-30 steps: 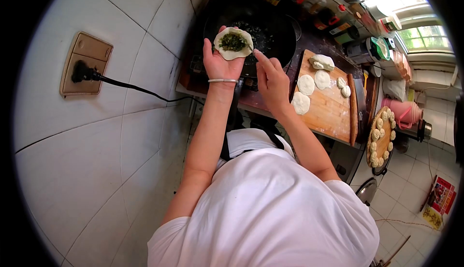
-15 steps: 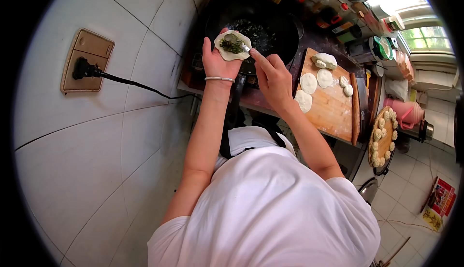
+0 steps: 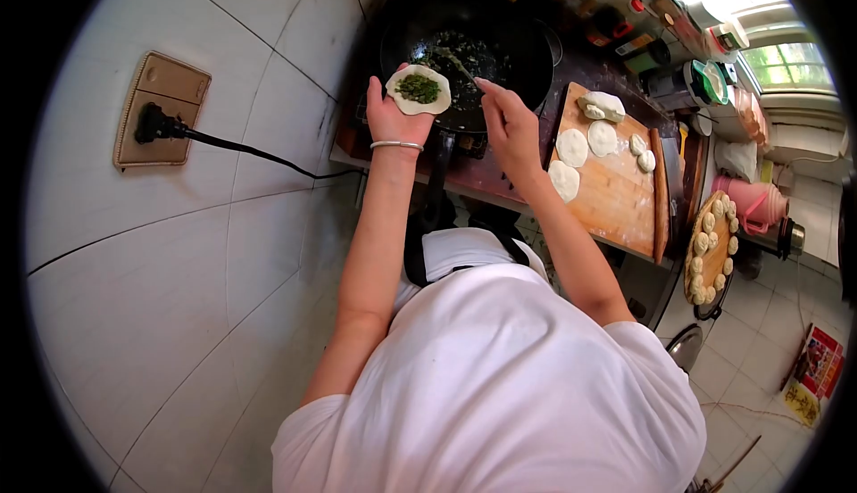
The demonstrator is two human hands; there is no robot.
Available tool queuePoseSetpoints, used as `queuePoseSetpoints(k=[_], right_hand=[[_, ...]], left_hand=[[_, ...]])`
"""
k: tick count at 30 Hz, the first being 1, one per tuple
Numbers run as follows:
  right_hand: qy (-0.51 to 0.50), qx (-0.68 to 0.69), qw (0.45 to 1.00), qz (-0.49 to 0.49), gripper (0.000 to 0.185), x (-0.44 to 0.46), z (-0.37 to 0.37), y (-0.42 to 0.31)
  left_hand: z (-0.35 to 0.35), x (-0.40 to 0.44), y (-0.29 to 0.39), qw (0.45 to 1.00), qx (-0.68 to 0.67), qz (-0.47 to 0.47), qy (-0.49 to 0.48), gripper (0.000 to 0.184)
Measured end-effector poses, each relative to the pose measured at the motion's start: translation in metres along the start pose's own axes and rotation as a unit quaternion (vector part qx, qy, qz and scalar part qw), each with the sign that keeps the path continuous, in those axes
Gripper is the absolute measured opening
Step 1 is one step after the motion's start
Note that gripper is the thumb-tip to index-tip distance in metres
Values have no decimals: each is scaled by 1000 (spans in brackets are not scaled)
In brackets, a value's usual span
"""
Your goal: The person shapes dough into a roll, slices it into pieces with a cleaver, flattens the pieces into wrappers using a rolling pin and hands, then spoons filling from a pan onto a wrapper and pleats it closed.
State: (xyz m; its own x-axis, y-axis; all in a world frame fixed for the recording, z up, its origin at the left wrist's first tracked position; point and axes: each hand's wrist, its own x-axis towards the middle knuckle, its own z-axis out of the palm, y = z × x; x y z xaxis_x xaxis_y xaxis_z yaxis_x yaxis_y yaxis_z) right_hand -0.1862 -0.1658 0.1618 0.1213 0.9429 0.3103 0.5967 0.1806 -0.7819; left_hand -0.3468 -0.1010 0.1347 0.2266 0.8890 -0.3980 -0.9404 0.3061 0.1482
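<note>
On the upturned palm of my left hand (image 3: 391,124) rests a round dough wrapper (image 3: 427,109), with a mound of chopped green filling (image 3: 418,89) in its middle. My right hand (image 3: 509,127) is closed on the handle of a spoon (image 3: 466,71). The spoon reaches down into a dark wok (image 3: 528,42), among loose bits of filling. Its bowl end is hard to make out against the wok. The wrapper is held above the near left side of the wok.
To the right lies a wooden board (image 3: 616,198) with flat dough rounds (image 3: 572,147), dough lumps and a rolling pin (image 3: 660,198). A round tray (image 3: 712,265) of shaped dough pieces stands beyond. Bottles (image 3: 611,24) line the back. A power cord (image 3: 259,156) runs from the left wall.
My right hand has drawn the spoon off the filling and moved its tip right, into the wok. My left hand has shifted slightly left and down with the wrapper.
</note>
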Motion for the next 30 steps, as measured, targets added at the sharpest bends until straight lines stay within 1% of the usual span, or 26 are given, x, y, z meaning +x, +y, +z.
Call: queuePoseSetpoints(k=[1,2,3,4,5,6,8,9,10,12,13,14,15,16,18,19,20,21,22,23,24,26,28,30], right_hand=[[11,24,999,36,29,4,3,14],[13,24,999,37,29,5,4,21],[-48,45,987,148,30,5,4,28],[-106,66,959,256,31,4,5,35],[-124,78,949,278,33,0,7,40],[-120,78,949,280,33,-5,9,44],[-151,94,928,329,30,-15,12,37],[-160,96,925,331,29,-17,12,34],[-159,96,924,333,29,-18,8,27],[-221,60,923,309,28,-18,3,17],[-222,61,922,310,28,-19,1,19],[-222,-31,944,244,27,-21,-1,22],[-219,-121,952,174,26,-23,-3,24],[-224,-121,951,177,26,-25,-6,22],[-133,-112,980,96,22,-22,-15,8],[-117,-58,988,76,23,-19,-19,3],[-117,-59,988,78,23,-14,-23,-5],[-149,84,971,170,25,-10,-27,-17],[-174,225,924,256,26,-8,-30,-26],[-189,250,909,277,26,-8,-34,-31],[-185,250,909,278,26,-9,-34,-31],[-197,266,904,270,22,-12,-33,-29],[-189,263,902,286,20,-16,-35,-25],[-155,239,939,193,19,-23,-31,-14]], left_hand=[[-1,-3,2,1000,11,7,11,60],[-6,-4,6,1000,22,-1,10,61],[-12,-6,9,1000,22,-3,16,61],[-15,-11,13,999,23,-5,22,61],[-19,-16,17,999,30,-2,20,60],[-24,-21,21,999,40,3,32,59],[-36,-31,27,998,56,7,32,57],[-41,-37,30,997,71,4,10,56],[-41,-44,30,997,72,2,11,56],[-40,-54,31,996,90,-13,0,60],[-36,-59,31,996,88,-29,3,60],[-35,-61,30,996,88,-29,5,60],[-34,-62,29,995,86,-49,-9,60],[-33,-65,28,994,84,-69,-21,61],[-23,-69,24,992,87,-85,-28,62],[-18,-70,21,990,92,-102,-35,63],[-13,-70,19,987,97,-118,-45,63],[-9,-71,18,983,78,-148,-72,62],[-5,-72,17,983,79,-151,-72,62],[0,-73,14,979,81,-165,-88,62],[5,-74,13,975,82,-179,-104,63],[12,-74,9,972,84,-192,-104,60],[15,-74,5,965,151,-186,-106,62],[19,-76,1,960,180,-189,-102,61]])
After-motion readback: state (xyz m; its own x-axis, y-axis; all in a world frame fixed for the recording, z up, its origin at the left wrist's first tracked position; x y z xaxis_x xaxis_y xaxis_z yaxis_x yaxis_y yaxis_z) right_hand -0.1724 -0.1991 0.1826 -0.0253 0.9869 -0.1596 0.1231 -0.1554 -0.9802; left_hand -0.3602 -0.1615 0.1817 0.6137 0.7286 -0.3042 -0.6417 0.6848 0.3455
